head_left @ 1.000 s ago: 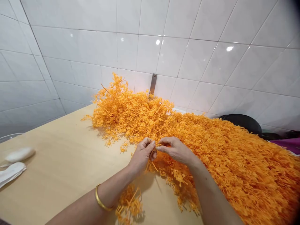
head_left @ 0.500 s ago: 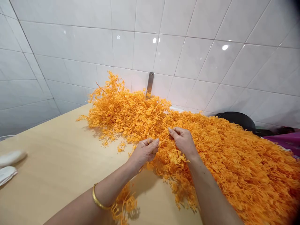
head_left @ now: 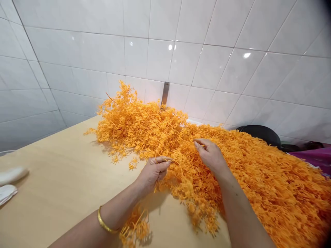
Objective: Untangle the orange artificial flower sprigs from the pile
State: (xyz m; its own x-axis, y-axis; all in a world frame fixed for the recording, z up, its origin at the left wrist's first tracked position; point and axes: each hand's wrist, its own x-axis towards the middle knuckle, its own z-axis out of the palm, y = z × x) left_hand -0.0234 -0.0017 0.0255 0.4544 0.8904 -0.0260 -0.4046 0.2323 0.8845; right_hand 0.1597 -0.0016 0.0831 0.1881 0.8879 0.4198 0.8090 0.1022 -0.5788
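My left hand [head_left: 156,171] is closed, with a thin orange plastic stem [head_left: 169,159] pinched between thumb and forefinger. From it, orange plastic sprigs [head_left: 187,187] trail down and to the right. My right hand [head_left: 211,155] hovers over the pile, apart from the left, with thumb and forefinger nearly together. Whatever lies between those fingertips is too small to make out. Behind both hands spreads a loose heap of orange branching plastic pieces [head_left: 139,124] with spidery ends. Another orange bunch [head_left: 137,227] hangs below my left forearm, which wears a gold bangle [head_left: 103,220].
A dense mass of orange pieces [head_left: 279,193] covers the right side of the wooden table [head_left: 64,186]. White objects [head_left: 9,193] lie at the left edge. Against the tiled wall [head_left: 98,48] are a metal strip [head_left: 164,93], a black round object [head_left: 262,135] and purple material [head_left: 314,158].
My right hand has moved right, away from my left hand and the stem. My left hand has shifted slightly left and down, still pinching the stem.
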